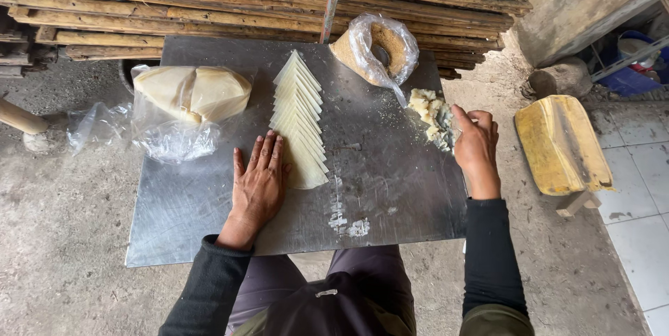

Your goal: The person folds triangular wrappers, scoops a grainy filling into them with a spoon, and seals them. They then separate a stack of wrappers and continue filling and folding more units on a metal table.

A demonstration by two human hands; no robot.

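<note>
Metal table (209,224), left hand (259,182) beside wrappers (300,123), right hand (476,144) touching filling (431,114)

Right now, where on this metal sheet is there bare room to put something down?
Free: the metal sheet between the wrapper row and right hand; also the near-left corner below the bagged dough. Crowded: far edge, around the crumb bag and filling.

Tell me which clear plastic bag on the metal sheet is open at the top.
The clear bag of brown crumbs at the sheet's far edge is open; the bag of pale folded dough sheets at the left lies closed.
</note>
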